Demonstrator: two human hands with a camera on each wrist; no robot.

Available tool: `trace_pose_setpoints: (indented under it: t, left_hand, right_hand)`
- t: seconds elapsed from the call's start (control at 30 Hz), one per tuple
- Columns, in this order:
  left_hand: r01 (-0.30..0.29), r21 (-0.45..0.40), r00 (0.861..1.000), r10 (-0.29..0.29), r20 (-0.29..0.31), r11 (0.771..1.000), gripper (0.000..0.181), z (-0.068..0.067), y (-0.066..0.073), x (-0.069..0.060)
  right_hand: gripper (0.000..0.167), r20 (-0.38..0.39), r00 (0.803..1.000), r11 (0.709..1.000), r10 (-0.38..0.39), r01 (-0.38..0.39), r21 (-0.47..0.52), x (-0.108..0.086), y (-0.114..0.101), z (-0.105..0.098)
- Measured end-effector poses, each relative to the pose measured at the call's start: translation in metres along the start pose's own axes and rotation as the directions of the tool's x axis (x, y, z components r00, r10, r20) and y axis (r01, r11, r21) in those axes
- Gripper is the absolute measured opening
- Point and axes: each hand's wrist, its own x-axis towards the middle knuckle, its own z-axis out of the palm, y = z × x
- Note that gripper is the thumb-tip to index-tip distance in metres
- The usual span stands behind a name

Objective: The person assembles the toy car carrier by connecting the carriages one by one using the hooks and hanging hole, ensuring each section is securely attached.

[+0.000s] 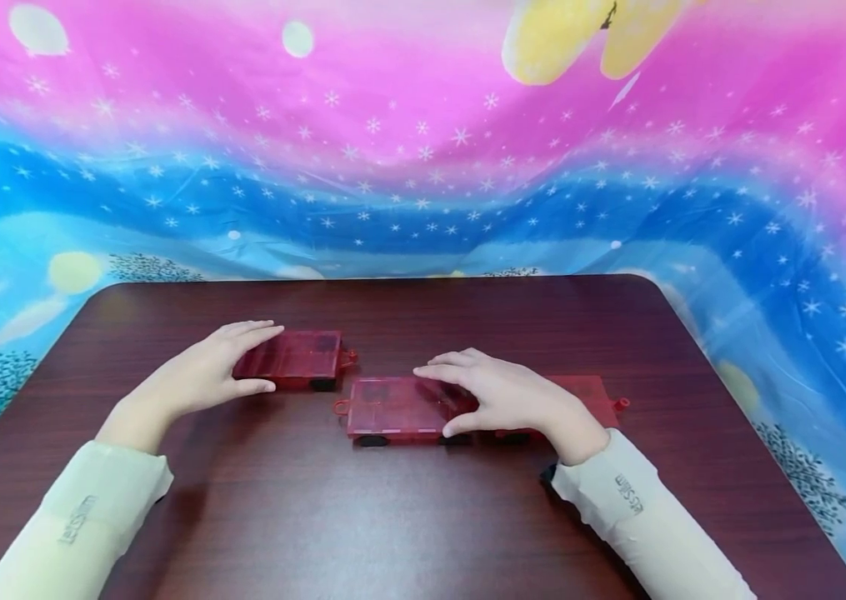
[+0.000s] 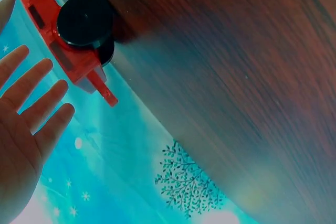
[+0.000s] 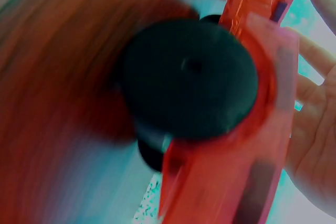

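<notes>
Across a dark tabletop (image 1: 362, 525), a staggered row in red

Printed cloth (image 1: 392, 183), pink and blue with snowflakes, hangs behind the glossy, wood-grained surface. Three flat, see-through red cars on black wheels (image 3: 173, 77) lie on it: the left car (image 1: 306, 360) farther back, its hook (image 1: 350, 358) near but apart from the ring (image 1: 341, 407) on the middle car (image 1: 392, 404). Beside that stands the right car (image 1: 593, 396); the right hand (image 1: 508, 396) hides their join. It arches over them, fingers and thumb parted, gripping nothing; contact is unclear. The left hand (image 1: 197, 375) spreads wide around the left car's end, fingers nearly straight, grasping nothing. Pale sleeves (image 1: 85, 508) cover both forearms.
</notes>
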Motion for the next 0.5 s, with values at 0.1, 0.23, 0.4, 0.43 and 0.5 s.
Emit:
trace_pose_setpoints:
  t: [0.1,0.23,0.4,0.43,0.5]
  left_hand:
    - [0.005,-0.005,1.0,-0.005,0.017,1.0,0.084,0.002,-0.001,0.006]
    - [0.011,-0.016,0.999,-0.01,0.032,1.0,0.086,0.004,-0.003,0.012]
    - [0.02,-0.031,0.998,-0.018,0.054,0.999,0.087,0.007,-0.008,0.017]
    - [0.024,-0.035,0.998,-0.022,0.058,0.999,0.088,0.008,-0.008,0.018]
    - [0.03,-0.036,0.998,-0.027,0.061,0.999,0.088,0.009,-0.008,0.018]
  right_hand:
    - [0.078,0.005,1.0,1.0,-0.02,0.02,0.0,0.006,-0.003,0.002]
    - [0.079,0.022,0.999,0.999,-0.045,0.045,0.002,0.013,-0.008,0.005]
    - [0.08,0.063,0.997,0.998,-0.05,0.048,0.031,0.02,-0.013,0.01]
    - [0.081,0.07,0.996,0.998,-0.048,0.046,0.04,0.021,-0.013,0.01]
    - [0.081,0.082,0.996,0.997,-0.047,0.043,0.057,0.023,-0.015,0.011]
